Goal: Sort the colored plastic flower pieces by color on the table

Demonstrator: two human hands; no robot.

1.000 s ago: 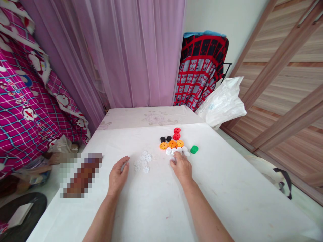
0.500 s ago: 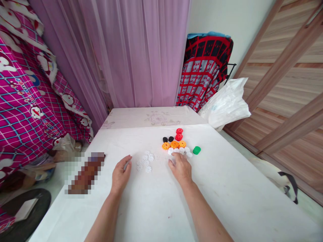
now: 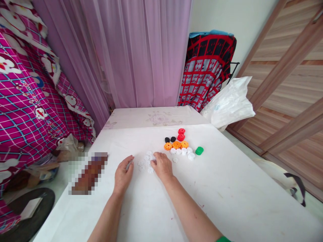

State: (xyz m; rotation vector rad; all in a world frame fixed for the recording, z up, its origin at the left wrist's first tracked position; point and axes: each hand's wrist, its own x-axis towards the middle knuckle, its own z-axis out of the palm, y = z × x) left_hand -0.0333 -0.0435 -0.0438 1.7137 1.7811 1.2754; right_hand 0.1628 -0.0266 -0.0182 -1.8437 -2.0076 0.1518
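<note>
My right hand (image 3: 163,167) reaches over a loose cluster of flat white snowflake discs (image 3: 141,164), thumb and fingers closed around the cluster's right edge. A bit of white shows between its fingertips. To the left of the cluster, my left hand (image 3: 123,174) rests on the table, fingers bent and thumb apart, holding nothing. One white disc (image 3: 175,160) lies alone to the right of my right hand. Behind it stand a row of white pieces (image 3: 184,151), orange pieces (image 3: 176,145), two black pieces (image 3: 173,139) and red pieces (image 3: 181,137).
A green piece (image 3: 199,150) lies right of the white row. The white-covered table (image 3: 227,198) spreads beneath everything. A blurred brown item (image 3: 91,173) lies at its left edge. Beyond the right edge stands a white plastic bag (image 3: 228,102); a purple curtain (image 3: 141,53) hangs behind.
My right hand has moved left from the white row to the loose cluster, uncovering the row and a single disc before it. My left hand has stayed nearly in place.
</note>
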